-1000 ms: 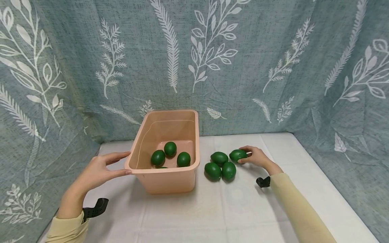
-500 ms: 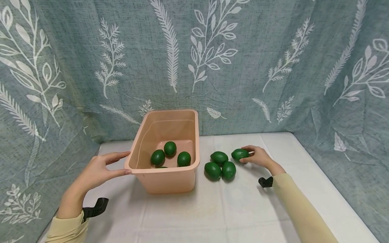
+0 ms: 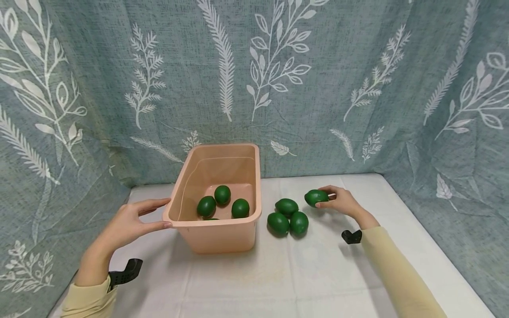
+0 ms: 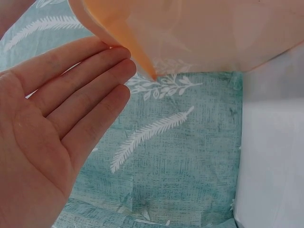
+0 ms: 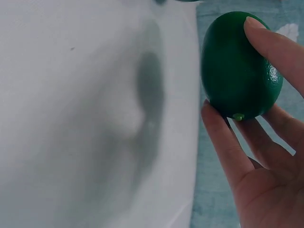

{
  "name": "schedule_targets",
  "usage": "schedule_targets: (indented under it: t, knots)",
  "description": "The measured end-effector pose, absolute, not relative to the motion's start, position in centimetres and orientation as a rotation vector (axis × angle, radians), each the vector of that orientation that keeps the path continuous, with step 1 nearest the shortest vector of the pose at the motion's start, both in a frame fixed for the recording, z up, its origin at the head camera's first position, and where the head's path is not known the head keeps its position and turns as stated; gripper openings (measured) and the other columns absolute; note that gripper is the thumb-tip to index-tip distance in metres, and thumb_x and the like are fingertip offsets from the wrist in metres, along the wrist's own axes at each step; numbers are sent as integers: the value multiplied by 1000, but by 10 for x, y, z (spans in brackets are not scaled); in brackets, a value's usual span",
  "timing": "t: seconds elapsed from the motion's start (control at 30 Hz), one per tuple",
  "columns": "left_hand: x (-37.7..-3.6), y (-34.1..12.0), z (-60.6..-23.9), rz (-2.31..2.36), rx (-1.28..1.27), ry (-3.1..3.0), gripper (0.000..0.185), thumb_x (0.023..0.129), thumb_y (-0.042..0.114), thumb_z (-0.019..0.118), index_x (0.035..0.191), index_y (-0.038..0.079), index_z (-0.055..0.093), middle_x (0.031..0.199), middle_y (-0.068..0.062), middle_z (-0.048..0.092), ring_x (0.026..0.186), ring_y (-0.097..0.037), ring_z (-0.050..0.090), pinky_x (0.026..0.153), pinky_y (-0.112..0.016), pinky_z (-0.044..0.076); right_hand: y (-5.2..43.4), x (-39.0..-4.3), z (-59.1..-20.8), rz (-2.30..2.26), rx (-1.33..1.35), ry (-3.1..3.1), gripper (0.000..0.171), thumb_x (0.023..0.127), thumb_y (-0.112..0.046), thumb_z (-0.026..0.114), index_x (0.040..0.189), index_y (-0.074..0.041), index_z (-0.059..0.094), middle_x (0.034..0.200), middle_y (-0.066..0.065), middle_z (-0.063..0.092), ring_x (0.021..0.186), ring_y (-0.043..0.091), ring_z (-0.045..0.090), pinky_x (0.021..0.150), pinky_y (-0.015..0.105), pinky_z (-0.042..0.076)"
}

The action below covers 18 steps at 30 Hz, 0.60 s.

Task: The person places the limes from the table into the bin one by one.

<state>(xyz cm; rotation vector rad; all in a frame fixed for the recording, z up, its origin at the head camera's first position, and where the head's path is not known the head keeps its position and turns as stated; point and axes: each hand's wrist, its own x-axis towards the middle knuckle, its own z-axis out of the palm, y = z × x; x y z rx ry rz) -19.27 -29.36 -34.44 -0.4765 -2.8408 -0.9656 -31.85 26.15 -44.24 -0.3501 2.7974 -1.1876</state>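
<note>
My right hand (image 3: 343,202) grips a glossy dark green lime (image 3: 316,198) between thumb and fingers, lifted over the table. Up close in the right wrist view, the lime (image 5: 240,66) shows a small pale stem nub, and its shadow falls on the cloth. Three more limes (image 3: 287,207) lie clustered just left of that hand. Several limes (image 3: 222,194) sit inside a peach plastic bin (image 3: 222,237), one mostly hidden by the front wall. At the bin's left front corner, my left hand (image 3: 133,223) touches the rim with fingers straight, fingertips against the edge in the left wrist view.
White cloth covers the table (image 3: 246,287). A teal curtain (image 3: 318,101) with white leaf prints rises behind and along both sides. A black wrist mount (image 3: 126,272) is strapped under the left wrist, and another mount (image 3: 351,237) under the right.
My right hand has raised its lime and shifted slightly right and back, away from the cluster. The left hand and the bin have stayed put.
</note>
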Motion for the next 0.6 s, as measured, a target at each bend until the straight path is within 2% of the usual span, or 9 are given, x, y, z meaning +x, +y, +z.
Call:
schedule_targets:
  t: [0.6]
  knots:
    - [-194, -295, -345, -964, -481, -2846, 60, 80, 42, 75, 133, 18, 57, 131, -6, 59, 122, -38, 53, 95, -53, 48, 239, -321, -380, -1181, -472, 2829, 69, 76, -49, 76, 132, -15, 54, 128, 12, 57, 113, 31, 59, 86, 42, 55]
